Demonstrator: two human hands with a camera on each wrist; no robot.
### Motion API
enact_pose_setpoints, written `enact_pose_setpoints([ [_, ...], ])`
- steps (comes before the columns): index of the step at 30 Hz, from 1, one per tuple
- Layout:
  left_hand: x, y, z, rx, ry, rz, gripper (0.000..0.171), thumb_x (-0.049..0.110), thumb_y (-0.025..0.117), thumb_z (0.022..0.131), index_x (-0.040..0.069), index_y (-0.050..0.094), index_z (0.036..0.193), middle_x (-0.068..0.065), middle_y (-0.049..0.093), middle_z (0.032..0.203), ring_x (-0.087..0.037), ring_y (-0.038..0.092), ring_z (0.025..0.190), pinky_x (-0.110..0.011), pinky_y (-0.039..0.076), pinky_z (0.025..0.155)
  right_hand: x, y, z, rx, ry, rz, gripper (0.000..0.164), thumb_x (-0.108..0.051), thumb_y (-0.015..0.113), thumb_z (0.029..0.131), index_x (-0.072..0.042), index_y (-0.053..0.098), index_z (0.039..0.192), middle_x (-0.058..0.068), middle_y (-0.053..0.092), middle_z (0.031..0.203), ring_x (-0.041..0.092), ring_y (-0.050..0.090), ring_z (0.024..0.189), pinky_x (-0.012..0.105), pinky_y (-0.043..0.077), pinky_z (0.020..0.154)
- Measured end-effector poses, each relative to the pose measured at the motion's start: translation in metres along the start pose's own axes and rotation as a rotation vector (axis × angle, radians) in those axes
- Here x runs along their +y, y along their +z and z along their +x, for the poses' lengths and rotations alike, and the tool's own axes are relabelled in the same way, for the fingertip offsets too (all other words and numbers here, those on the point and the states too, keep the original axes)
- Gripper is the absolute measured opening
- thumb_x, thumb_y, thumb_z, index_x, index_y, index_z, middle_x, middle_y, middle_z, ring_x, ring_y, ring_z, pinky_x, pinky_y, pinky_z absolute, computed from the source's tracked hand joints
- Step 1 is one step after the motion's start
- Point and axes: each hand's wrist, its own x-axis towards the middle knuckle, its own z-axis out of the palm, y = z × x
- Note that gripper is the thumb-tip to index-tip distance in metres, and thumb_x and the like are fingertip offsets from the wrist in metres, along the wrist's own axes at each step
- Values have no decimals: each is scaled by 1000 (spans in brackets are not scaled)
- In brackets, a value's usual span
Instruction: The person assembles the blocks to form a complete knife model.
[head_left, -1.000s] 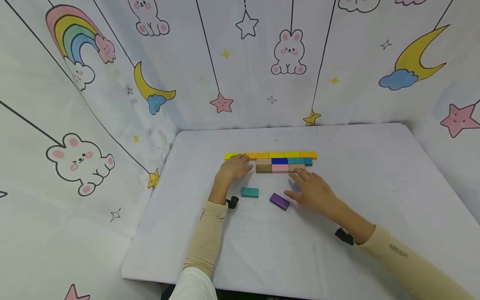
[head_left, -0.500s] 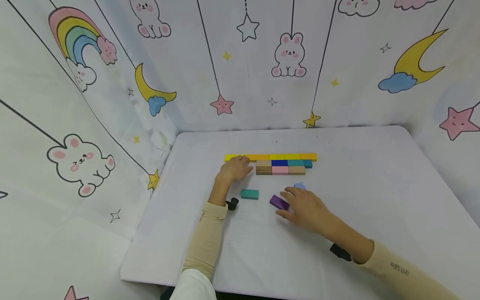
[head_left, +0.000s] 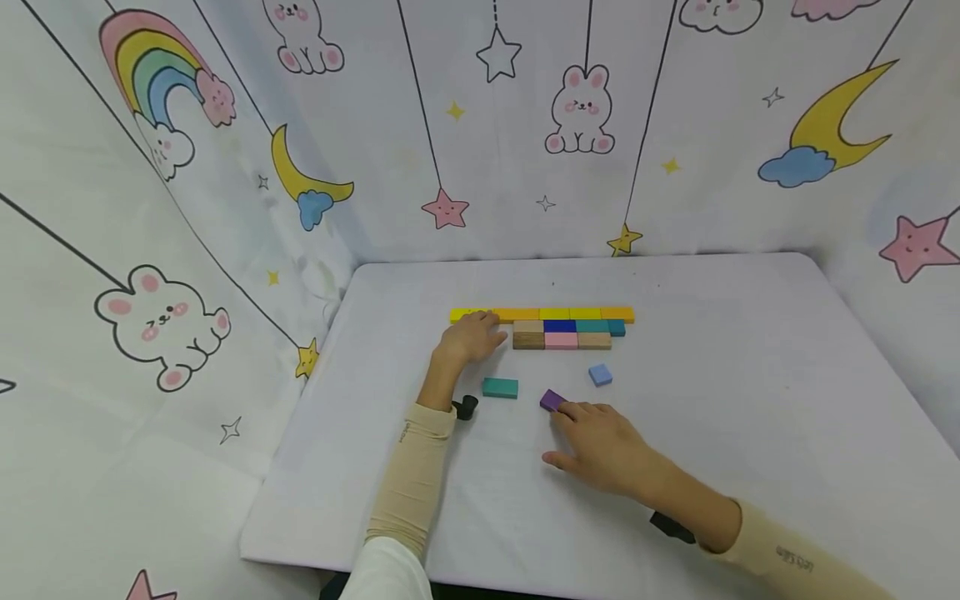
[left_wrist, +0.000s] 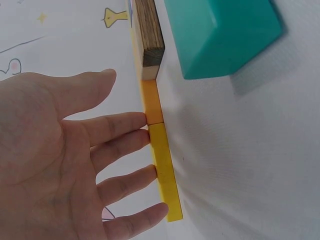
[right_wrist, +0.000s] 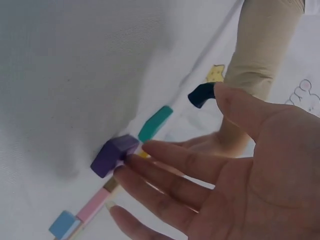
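Observation:
My left hand (head_left: pixel 467 340) touches the left part of a long row of yellow and orange blocks (head_left: pixel 555 314) with straight, spread fingers. In the left wrist view its fingertips lie against a yellow block (left_wrist: pixel 166 172). My right hand (head_left: pixel 603 450), fingers extended and thumb apart, has its fingertips right at a purple block (head_left: pixel 551 401), partly covering it. The right wrist view shows that purple block (right_wrist: pixel 107 156) just beyond the fingertips. A teal block (head_left: pixel 500 388) lies between the hands, and a light blue block (head_left: pixel 600 374) lies behind the right hand.
Against the yellow row stand shorter rows with wooden blocks (head_left: pixel 528 340), a dark blue block (head_left: pixel 558 326), a pink block (head_left: pixel 561 341) and teal blocks (head_left: pixel 592 326). The white table (head_left: pixel 720 350) meets a cartoon-printed cloth wall (head_left: pixel 510 167) at the back and left.
My right hand has come away from the front of the rows, towards me and slightly left, to the purple block. That uncovers the light blue block. The left hand stays in place.

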Motion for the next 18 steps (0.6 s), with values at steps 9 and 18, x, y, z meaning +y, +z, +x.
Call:
enact_pose_setpoints([
  [9, 3, -4, -2, -4, -4, -9, 56, 43, 48, 111, 14, 45, 159, -9, 38, 166, -31, 34, 154, -53, 36, 121, -19, 9, -7, 30, -78, -200, 75, -58, 75, 91, 2, 64, 136, 21, 64, 134, 34, 63, 125, 48, 57, 100],
  [18, 2, -1, -3, -5, 2, -2, 57, 44, 47, 111, 14, 44, 160, -10, 36, 167, -31, 33, 154, -53, 34, 122, -40, 14, -11, 28, -57, -354, 86, -59, 74, 92, 10, 58, 140, 29, 58, 138, 42, 59, 129, 60, 53, 102],
])
